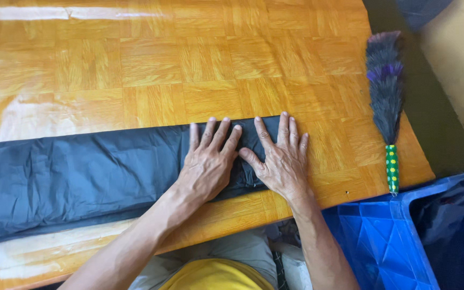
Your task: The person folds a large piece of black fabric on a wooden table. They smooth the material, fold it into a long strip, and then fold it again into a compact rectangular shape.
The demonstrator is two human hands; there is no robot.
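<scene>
Head view: left hand point(206, 171) pressed flat, fingers point(217, 135) spread wide, gripping nothing, on the right end of a long folded dark grey cloth point(76, 180). Right hand point(280, 164) likewise flat and splayed, just beside the left, thumb on the cloth's end, fingers half over bare counter point(135, 64). Cloth stretched leftward from under the fingers across the wooden parquet counter. Well right of the fingers, feather duster point(385, 91) with green handle; below it, blue plastic crate point(382, 236).

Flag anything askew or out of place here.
Only the feather duster: its green handle tip hangs slightly past the table edge, above the blue crate. The dark folded fabric lies flat but wrinkled under the left hand and right hand.
</scene>
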